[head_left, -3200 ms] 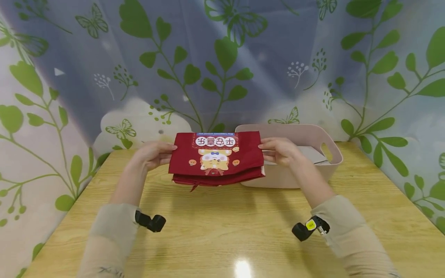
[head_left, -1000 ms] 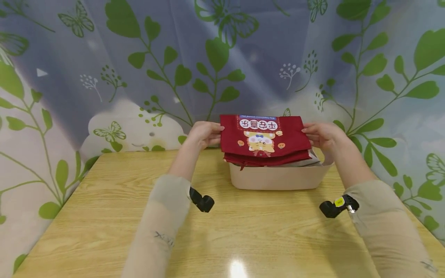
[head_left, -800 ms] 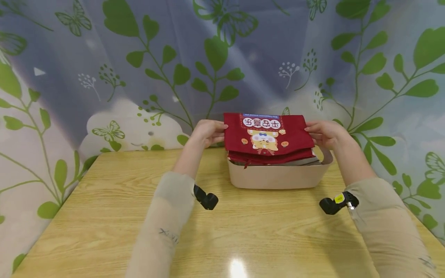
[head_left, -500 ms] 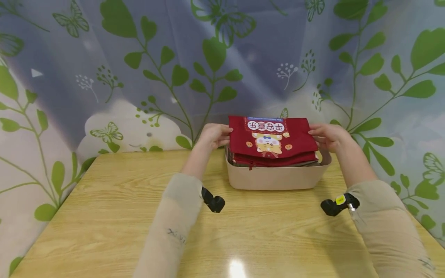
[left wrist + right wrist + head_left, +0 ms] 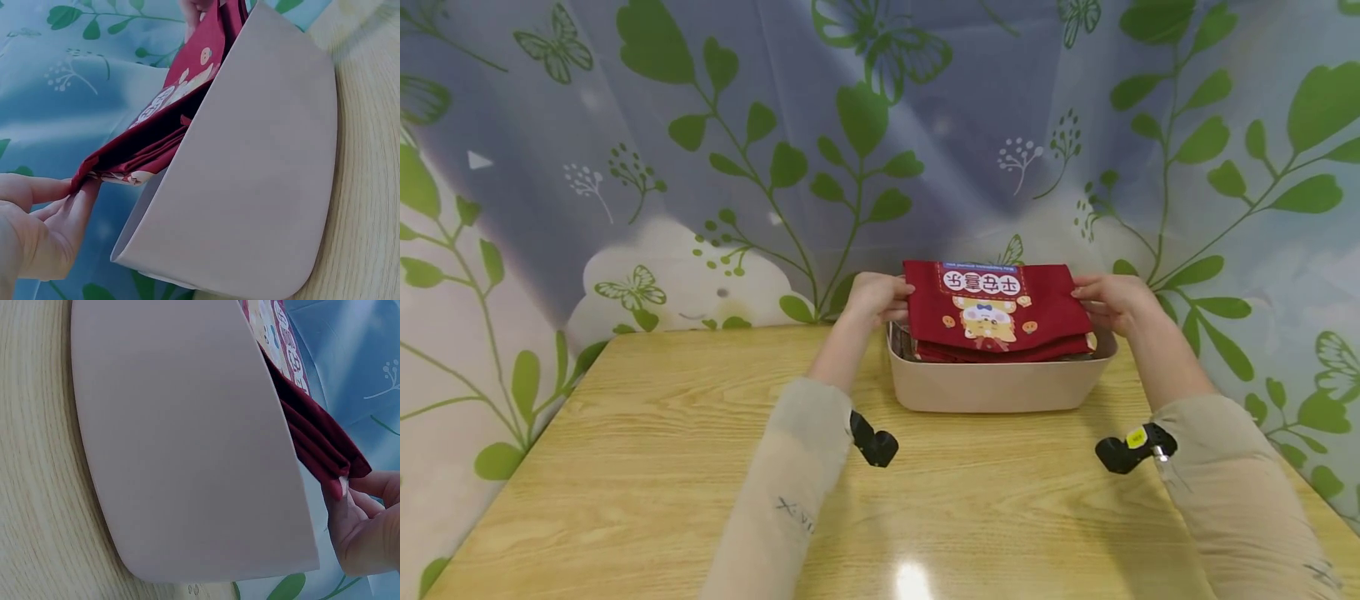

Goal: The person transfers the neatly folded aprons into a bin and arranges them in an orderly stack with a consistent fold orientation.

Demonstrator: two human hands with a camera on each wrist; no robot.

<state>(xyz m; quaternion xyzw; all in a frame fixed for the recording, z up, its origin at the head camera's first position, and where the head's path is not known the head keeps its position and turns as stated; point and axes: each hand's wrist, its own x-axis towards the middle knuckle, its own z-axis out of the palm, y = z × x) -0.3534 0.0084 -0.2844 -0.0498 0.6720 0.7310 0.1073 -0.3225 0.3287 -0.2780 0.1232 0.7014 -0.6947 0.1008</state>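
Note:
A folded red cloth bag (image 5: 1000, 310) with a cartoon animal and round white characters lies over the opening of a pale pink storage bin (image 5: 992, 390). Its near edge dips below the bin's front rim in the head view. My left hand (image 5: 878, 300) pinches the bag's left edge between thumb and fingers. At the opposite edge, my right hand (image 5: 1116, 302) pinches it the same way. The left wrist view shows the bag's layered folds (image 5: 147, 147) slanting out of the bin toward the left thumb. In the right wrist view, stacked red folds (image 5: 315, 434) end at the right fingertips.
The bin stands at the back of a wooden table (image 5: 715, 450), close to a leaf-printed curtain (image 5: 730, 150). Flat dark-edged contents (image 5: 904, 342) show inside the bin at its left end, mostly hidden by the bag.
Both hands have carried the red bag rightward from over the table to above the bin, then lowered it into the opening. The bag has sunk further over the last half second.

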